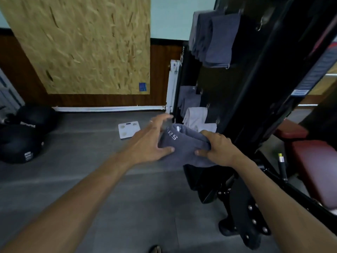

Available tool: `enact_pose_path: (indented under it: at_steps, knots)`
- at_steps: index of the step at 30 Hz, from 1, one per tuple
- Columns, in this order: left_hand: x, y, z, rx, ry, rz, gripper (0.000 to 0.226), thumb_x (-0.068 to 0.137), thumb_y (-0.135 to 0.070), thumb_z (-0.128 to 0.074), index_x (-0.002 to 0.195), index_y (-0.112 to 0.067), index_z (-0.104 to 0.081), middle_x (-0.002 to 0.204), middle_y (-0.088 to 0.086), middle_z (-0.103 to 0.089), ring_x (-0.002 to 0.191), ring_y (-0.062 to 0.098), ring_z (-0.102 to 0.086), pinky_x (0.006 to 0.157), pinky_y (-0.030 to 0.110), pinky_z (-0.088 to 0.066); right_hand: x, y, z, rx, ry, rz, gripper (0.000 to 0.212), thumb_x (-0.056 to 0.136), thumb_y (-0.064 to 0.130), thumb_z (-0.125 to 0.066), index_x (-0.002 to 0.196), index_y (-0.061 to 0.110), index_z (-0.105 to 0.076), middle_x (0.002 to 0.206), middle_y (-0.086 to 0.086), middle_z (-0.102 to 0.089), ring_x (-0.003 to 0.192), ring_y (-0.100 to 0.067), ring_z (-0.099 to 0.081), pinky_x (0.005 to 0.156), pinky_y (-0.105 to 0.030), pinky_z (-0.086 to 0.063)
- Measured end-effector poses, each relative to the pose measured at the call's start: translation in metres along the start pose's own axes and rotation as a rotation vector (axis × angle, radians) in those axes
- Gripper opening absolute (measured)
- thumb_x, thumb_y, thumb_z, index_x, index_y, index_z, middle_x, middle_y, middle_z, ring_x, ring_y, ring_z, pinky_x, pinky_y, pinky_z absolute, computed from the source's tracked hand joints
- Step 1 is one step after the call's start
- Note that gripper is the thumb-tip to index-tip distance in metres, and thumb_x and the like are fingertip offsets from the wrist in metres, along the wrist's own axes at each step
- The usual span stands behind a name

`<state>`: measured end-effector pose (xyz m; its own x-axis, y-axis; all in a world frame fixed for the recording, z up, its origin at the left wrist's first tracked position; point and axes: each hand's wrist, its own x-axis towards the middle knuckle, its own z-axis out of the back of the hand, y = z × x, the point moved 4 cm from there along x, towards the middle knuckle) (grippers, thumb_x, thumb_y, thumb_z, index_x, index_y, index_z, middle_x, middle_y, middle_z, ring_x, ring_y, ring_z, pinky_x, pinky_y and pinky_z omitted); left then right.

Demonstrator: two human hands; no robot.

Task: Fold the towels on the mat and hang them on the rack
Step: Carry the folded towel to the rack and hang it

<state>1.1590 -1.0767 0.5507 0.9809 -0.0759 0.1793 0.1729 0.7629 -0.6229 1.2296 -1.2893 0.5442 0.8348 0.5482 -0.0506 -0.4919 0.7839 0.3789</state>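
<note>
A folded dark grey towel with white lettering is held up in front of the black rack. My right hand grips its right side, fingers curled over the top fold. My left hand rests against its left side, thumb pressed on the cloth and fingers spread. Several folded towels hang on the rack: dark blue-grey ones at the top, a grey one lower down, and a pale one just behind the held towel.
A white bathroom scale lies on the grey floor mat. Black bags sit at the left. A red padded bench stands at the right. A chipboard panel and white pipe line the wall.
</note>
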Motion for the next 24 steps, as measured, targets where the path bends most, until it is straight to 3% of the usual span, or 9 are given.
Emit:
enact_pose_path:
  at_steps: [2,4,8,10,13,16,19,21,24]
  knots:
    - [0.049,-0.006,0.004,0.087,0.125,-0.121,0.059,0.076,-0.038,-0.071,0.123,-0.048,-0.037,0.125,-0.006,-0.052,0.109,0.014,-0.055,0.09,0.042,-0.048,0.031,-0.012,0.017,0.062,0.03,0.018,0.033,0.078,0.041,-0.071,0.1,0.025,-0.053,0.096,0.008,-0.062,0.094,-0.019,-0.059,0.088,-0.049,-0.047]
    - [0.092,-0.01,0.011,0.112,0.18,-0.184,0.037,0.076,-0.04,-0.068,0.107,-0.046,-0.048,0.108,-0.006,-0.054,0.1,0.012,-0.054,0.087,0.041,-0.047,0.053,-0.024,0.032,0.155,0.026,-0.014,0.042,0.071,0.047,-0.07,0.104,0.028,-0.054,0.1,0.007,-0.063,0.096,-0.018,-0.06,0.088,-0.049,-0.049]
    - [0.163,-0.027,0.025,0.051,0.232,-0.224,0.027,0.077,-0.033,-0.076,0.093,-0.039,-0.055,0.096,-0.008,-0.059,0.089,0.007,-0.056,0.079,0.032,-0.047,0.077,-0.036,0.064,0.15,-0.237,0.004,0.07,0.072,0.047,-0.074,0.134,0.037,-0.043,0.127,0.013,-0.046,0.12,-0.012,-0.039,0.102,-0.037,-0.034]
    - [0.192,-0.039,0.026,-0.01,0.26,-0.217,0.023,0.075,-0.03,-0.079,0.088,-0.035,-0.059,0.088,-0.01,-0.062,0.079,0.005,-0.058,0.071,0.028,-0.047,0.087,-0.035,0.078,0.277,-0.359,0.09,0.046,0.079,0.039,-0.073,0.121,0.037,-0.054,0.116,0.016,-0.051,0.111,-0.009,-0.046,0.094,-0.03,-0.039]
    - [0.232,-0.053,0.022,-0.099,0.292,-0.193,0.02,0.072,-0.029,-0.081,0.082,-0.028,-0.063,0.078,-0.009,-0.063,0.068,0.003,-0.057,0.063,0.026,-0.044,0.105,-0.05,0.091,0.513,-0.375,0.109,0.007,0.089,0.025,-0.068,0.093,0.026,-0.062,0.089,0.014,-0.061,0.083,-0.005,-0.058,0.075,-0.022,-0.046]
    - [0.272,-0.07,0.015,-0.189,0.33,-0.168,0.011,0.08,-0.044,-0.065,0.081,-0.033,-0.064,0.088,-0.005,-0.059,0.084,0.007,-0.058,0.075,0.03,-0.044,0.119,-0.076,0.113,0.626,-0.483,0.055,0.003,0.091,0.019,-0.064,0.089,0.019,-0.063,0.077,0.01,-0.063,0.07,-0.003,-0.057,0.065,-0.016,-0.044]
    - [0.314,-0.093,0.014,-0.283,0.264,-0.124,0.02,0.065,-0.04,-0.049,0.074,-0.034,-0.066,0.101,0.002,-0.054,0.099,0.02,-0.053,0.083,0.035,-0.04,0.13,-0.103,0.14,0.734,-0.593,0.055,0.002,0.091,0.016,-0.064,0.089,0.017,-0.064,0.079,0.008,-0.067,0.075,-0.004,-0.062,0.068,-0.015,-0.047]
    - [0.34,-0.107,0.017,-0.327,0.245,-0.112,0.03,0.057,-0.039,-0.05,0.075,-0.021,-0.066,0.098,0.012,-0.06,0.088,0.033,-0.054,0.077,0.045,-0.04,0.141,-0.117,0.159,0.779,-0.621,0.066,0.004,0.091,0.016,-0.065,0.088,0.019,-0.065,0.081,0.007,-0.069,0.078,-0.004,-0.064,0.069,-0.014,-0.048]
    - [0.377,-0.131,0.024,-0.306,0.273,-0.068,0.01,0.072,-0.023,-0.059,0.075,-0.017,-0.066,0.072,0.011,-0.059,0.064,0.022,-0.053,0.061,0.03,-0.04,0.153,-0.136,0.185,0.853,-0.725,0.066,0.007,0.09,0.016,-0.066,0.089,0.023,-0.064,0.078,0.009,-0.067,0.072,0.0,-0.061,0.065,-0.01,-0.045]
